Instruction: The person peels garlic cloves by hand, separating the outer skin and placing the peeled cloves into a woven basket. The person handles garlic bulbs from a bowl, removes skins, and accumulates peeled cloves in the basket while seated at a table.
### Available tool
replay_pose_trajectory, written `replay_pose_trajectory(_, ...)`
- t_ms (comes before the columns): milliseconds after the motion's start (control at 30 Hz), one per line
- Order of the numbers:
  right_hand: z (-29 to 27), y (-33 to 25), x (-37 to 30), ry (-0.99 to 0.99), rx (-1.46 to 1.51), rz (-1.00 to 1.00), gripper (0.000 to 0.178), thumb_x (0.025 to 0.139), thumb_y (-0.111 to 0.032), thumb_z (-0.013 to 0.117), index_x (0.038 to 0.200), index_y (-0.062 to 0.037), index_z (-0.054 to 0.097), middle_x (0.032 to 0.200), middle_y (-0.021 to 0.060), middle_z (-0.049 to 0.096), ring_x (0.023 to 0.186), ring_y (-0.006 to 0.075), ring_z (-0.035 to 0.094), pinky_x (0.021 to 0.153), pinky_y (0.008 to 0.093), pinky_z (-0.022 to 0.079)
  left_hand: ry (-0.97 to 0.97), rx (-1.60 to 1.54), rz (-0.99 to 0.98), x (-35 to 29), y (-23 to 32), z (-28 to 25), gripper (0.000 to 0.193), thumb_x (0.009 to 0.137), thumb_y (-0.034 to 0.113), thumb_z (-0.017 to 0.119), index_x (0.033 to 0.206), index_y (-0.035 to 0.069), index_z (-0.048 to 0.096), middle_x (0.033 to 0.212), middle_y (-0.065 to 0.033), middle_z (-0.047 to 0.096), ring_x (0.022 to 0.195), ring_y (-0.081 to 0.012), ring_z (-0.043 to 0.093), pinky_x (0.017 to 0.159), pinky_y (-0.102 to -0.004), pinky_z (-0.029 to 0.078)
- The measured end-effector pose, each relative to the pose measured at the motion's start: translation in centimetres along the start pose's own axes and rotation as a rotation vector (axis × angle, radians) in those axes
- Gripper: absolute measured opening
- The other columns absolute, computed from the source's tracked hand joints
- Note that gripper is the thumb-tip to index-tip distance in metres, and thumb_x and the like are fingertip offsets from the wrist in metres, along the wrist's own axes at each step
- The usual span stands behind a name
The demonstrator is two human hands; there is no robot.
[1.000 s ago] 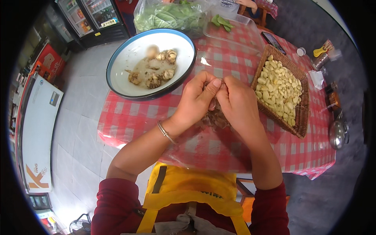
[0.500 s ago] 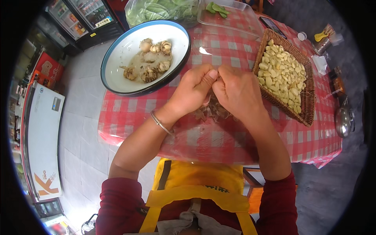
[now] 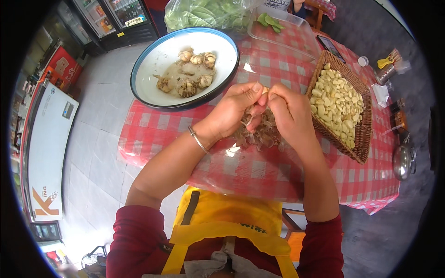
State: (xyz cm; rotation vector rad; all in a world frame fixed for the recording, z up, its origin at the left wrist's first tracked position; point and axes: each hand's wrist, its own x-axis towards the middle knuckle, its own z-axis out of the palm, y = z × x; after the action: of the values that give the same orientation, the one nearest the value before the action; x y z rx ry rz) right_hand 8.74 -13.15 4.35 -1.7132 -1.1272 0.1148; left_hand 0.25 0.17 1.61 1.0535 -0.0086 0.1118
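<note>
Above a heap of papery garlic skins, my two hands meet in the middle of the table. My left hand is closed on a garlic clove, of which only a small pale tip shows. My right hand pinches at the same clove with thumb and bent fingers. Beyond my left hand, a white enamel bowl with a blue rim holds several whole garlic bulbs and loose skins. To the right of my right hand, a wicker basket is full of peeled garlic cloves.
At the far edge are a plastic bag of green leaves and a clear tray with a few leaves. A phone lies behind the basket. A metal pot sits far right. Another person's sleeve shows at the top.
My hands have come slightly apart, with fingers opened a little, so the clove tip and more of the skin heap show. The whole view has shifted slightly.
</note>
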Motion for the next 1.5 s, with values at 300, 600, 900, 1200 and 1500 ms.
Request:
replay_pose_trajectory(300,-0.9,-0.1,0.2,-0.048,0.384,0.288,0.019,0.086,-0.018,0.055,0.081,-0.0003,0.059,0.065,0.0038,0.059,0.054,0.0079,0.051,0.050,0.0232,0.039,0.084,0.149,0.104,0.2,-0.6,0.2,0.032,0.097,0.032,0.041,0.082,0.005,0.047,0.063,-0.0030,0.045,0.046,-0.0133,0.046,0.043,-0.0244,0.039)
replay_pose_trajectory(600,0.2,0.2,-0.1,-0.194,0.157,0.287,0.025,0.084,-0.022,0.064,0.090,0.0022,0.062,0.074,0.0076,0.064,0.065,0.0101,0.060,0.057,0.0228,0.045,0.318,0.226,0.296,0.6,-0.9,0.6,0.025,0.098,0.026,0.043,0.089,0.003,0.051,0.069,-0.0026,0.052,0.054,-0.0077,0.046,0.049,-0.0210,0.040)
replay_pose_trajectory(900,0.1,-0.7,-0.4,-0.251,0.032,0.341,0.015,0.084,-0.013,0.061,0.085,0.0016,0.061,0.069,0.0026,0.059,0.054,0.0075,0.054,0.051,0.0226,0.043,0.449,0.513,0.550,0.6,-1.7,0.7,0.023,0.096,0.021,0.049,0.084,0.001,0.051,0.067,-0.0015,0.054,0.056,-0.0057,0.049,0.047,-0.0205,0.040)
replay_pose_trajectory(1200,-0.4,-0.4,-0.5,-0.145,-0.170,0.176,0.012,0.080,-0.011,0.060,0.078,-0.0002,0.057,0.064,0.0105,0.057,0.059,0.0236,0.056,0.056,0.0336,0.043,0.477,0.418,0.535,0.2,-0.9,1.0,0.027,0.098,0.025,0.043,0.089,0.001,0.050,0.071,-0.0037,0.052,0.051,-0.0100,0.050,0.047,-0.0216,0.041)
replay_pose_trajectory(1500,-1.4,-0.7,-0.4,-0.140,-0.457,0.152,0.015,0.079,-0.015,0.064,0.077,-0.0007,0.058,0.070,0.0169,0.061,0.065,0.0332,0.059,0.058,0.0402,0.044,0.460,0.386,0.571,0.0,-0.7,0.9,0.028,0.098,0.027,0.042,0.090,0.001,0.050,0.071,-0.0037,0.052,0.051,-0.0104,0.050,0.047,-0.0214,0.040)
